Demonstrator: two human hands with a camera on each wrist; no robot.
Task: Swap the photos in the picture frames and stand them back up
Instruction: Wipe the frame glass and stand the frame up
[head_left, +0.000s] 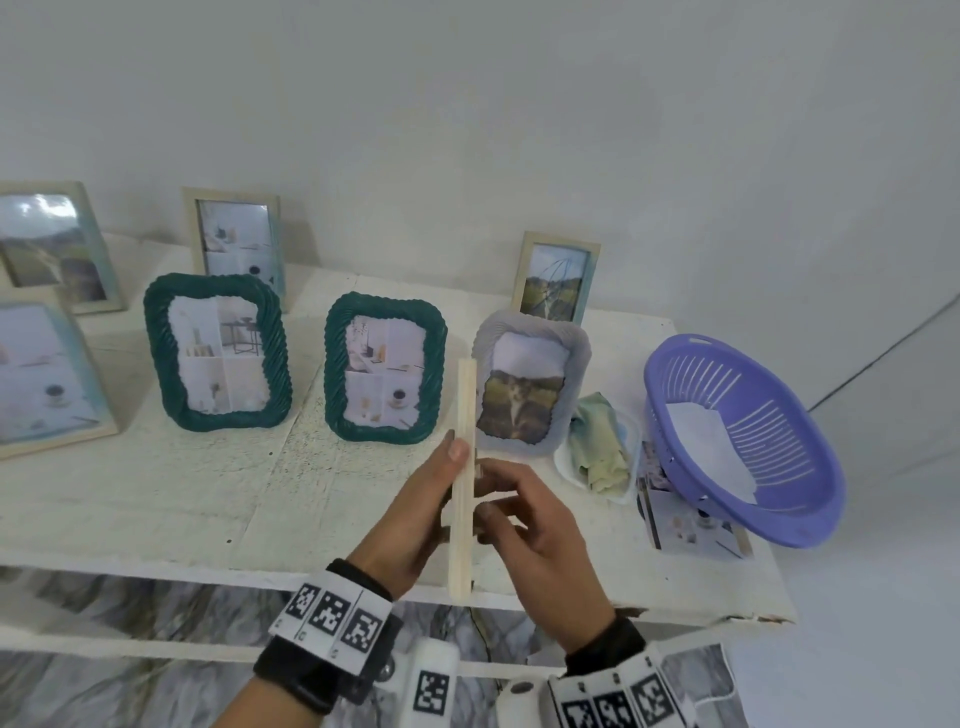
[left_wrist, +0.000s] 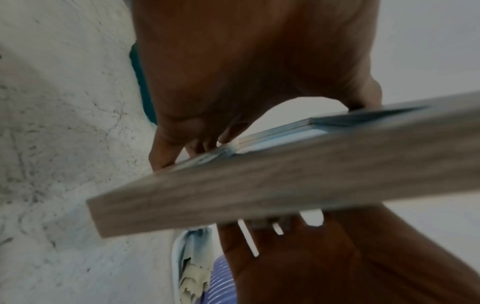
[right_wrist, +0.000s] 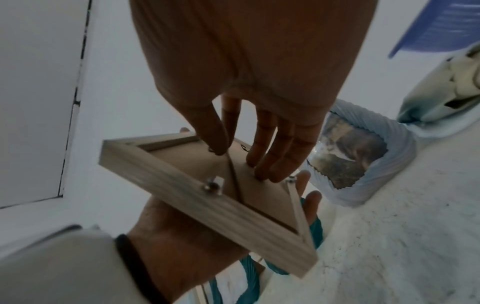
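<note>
You've got the wooden frame (head_left: 462, 483) edge-on above the worktop's (head_left: 156, 499) front edge — left hand (head_left: 410, 519) clamped on its glass side w/ thumb over the rim, right hand (right_wrist: 259, 144) w/ straight fingertips pressing the backing board by the stand. Risk: if the turn clips (right_wrist: 213, 185) aren't shut, backing & photo may drop out; press off-centre and the frame could twist from your grip. Worktop is rough, cracked white; other frames stand along a plain wall, purple basket (head_left: 753, 441) at right.
</note>
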